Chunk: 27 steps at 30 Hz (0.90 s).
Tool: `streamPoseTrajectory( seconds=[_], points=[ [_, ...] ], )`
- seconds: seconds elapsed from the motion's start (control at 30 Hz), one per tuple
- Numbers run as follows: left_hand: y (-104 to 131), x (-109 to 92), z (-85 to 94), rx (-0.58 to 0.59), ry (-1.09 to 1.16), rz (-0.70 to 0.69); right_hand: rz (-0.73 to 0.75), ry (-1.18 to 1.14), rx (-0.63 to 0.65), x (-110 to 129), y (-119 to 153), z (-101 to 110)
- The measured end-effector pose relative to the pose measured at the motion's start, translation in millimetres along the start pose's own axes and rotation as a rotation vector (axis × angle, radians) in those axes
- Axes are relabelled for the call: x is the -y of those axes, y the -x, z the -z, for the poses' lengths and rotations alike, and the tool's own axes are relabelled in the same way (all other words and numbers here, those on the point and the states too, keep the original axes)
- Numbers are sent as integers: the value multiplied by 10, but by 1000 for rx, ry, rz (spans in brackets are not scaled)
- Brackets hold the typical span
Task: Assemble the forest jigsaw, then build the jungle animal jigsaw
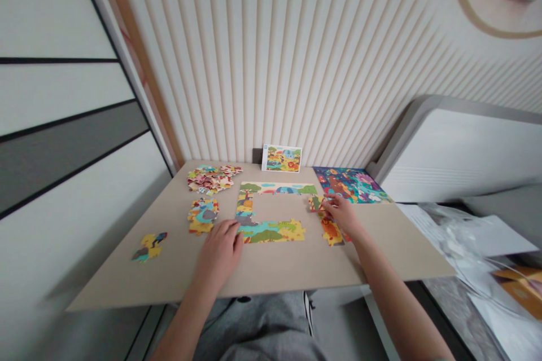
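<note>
A partly joined puzzle frame (271, 233) lies on the table, with joined pieces along its top, left and bottom sides. My left hand (222, 245) rests at its lower left corner, fingers apart and holding nothing visible. Over on the right, my right hand (339, 208) pinches a green and yellow puzzle piece (315, 203) near the frame's upper right corner. Orange lion pieces (331, 232) lie just below that hand. Left of the frame is a group of blue and grey pieces (204, 214).
A heap of loose pieces (212, 179) lies at the back left of the table (279, 271). Several yellow pieces (149, 247) sit at the front left. A picture card (282, 158) leans against the wall. A dark blue puzzle (353, 185) lies back right.
</note>
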<state>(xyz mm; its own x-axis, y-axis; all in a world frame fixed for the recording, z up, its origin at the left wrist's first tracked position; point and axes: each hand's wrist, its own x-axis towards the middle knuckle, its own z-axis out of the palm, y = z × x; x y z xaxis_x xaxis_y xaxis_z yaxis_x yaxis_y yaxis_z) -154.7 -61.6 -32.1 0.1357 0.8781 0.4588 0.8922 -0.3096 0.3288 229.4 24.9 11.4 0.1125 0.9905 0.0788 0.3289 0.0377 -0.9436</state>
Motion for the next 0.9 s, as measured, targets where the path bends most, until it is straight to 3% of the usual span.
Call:
streamPoseTrajectory(
  seconds=[0.17,0.37,0.63,0.9],
  points=[
    [-2,-2,2,-9,18,3,24,17,6,-48,-277,-66],
    [0,-20,18,-9,22,14,167,73,-30,-145,-214,-28],
    [14,29,-29,4,-12,-2,115,-85,-145,-118,-171,78],
    [13,28,-34,-8,-11,-4,106,-122,-157,-155,-152,49]
  ],
)
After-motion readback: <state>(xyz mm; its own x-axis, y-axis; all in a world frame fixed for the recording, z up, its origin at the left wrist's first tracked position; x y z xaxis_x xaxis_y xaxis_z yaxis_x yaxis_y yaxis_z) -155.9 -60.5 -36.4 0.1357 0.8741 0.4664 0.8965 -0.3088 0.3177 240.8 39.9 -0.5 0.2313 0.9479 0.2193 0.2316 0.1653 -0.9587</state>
